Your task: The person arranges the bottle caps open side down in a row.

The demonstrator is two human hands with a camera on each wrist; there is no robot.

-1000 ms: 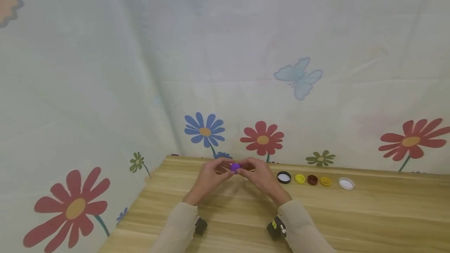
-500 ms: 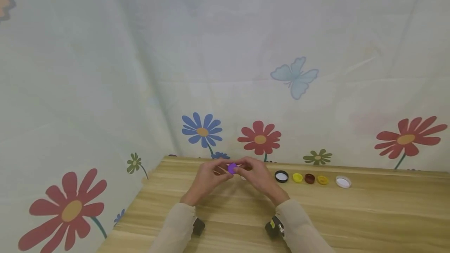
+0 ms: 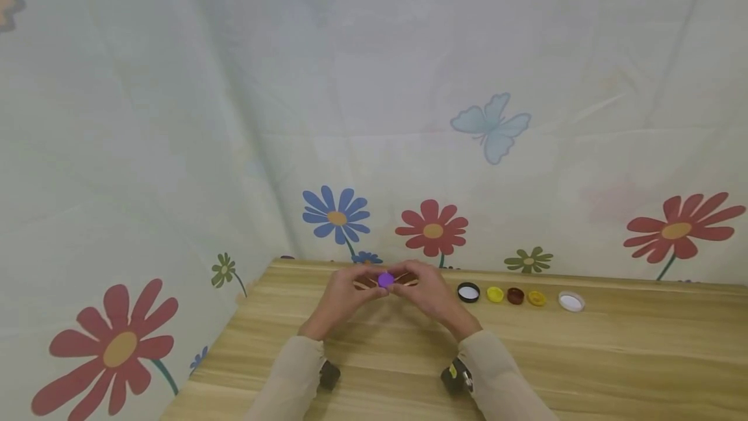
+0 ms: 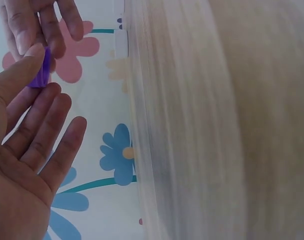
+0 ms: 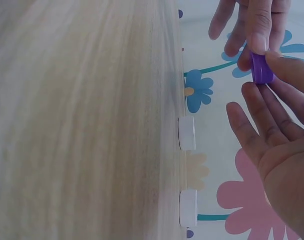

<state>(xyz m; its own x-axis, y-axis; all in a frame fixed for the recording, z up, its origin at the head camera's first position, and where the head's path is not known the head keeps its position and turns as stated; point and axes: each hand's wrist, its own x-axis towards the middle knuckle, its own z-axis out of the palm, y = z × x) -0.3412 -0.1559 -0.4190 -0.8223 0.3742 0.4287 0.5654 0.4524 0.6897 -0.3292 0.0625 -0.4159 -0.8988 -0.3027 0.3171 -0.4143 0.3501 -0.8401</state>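
Observation:
A purple bottle cap [image 3: 386,280] is held up between both hands over the back of the wooden table. My left hand [image 3: 345,297] pinches it with thumb and fingertips; the other fingers stretch out loosely in the left wrist view. From the opposite side, my right hand [image 3: 429,294] holds the cap between thumb and fingertips. In the right wrist view the ridged side of the purple cap [image 5: 262,69] shows, with the thumbs of both hands against it. Its round face is turned toward the head camera.
Right of the hands, a row of caps lies on the table [image 3: 584,356]: black [image 3: 468,292], yellow [image 3: 495,294], dark red [image 3: 515,296], orange-yellow [image 3: 536,298] and white [image 3: 571,301]. Two white caps [image 5: 187,133] show along the table's back edge in the right wrist view. Flowered cloth hangs behind.
The head view has shifted slightly. My right thumb has slid lower on the purple cap, and more of its round face now shows. Both hands stay in nearly the same place.

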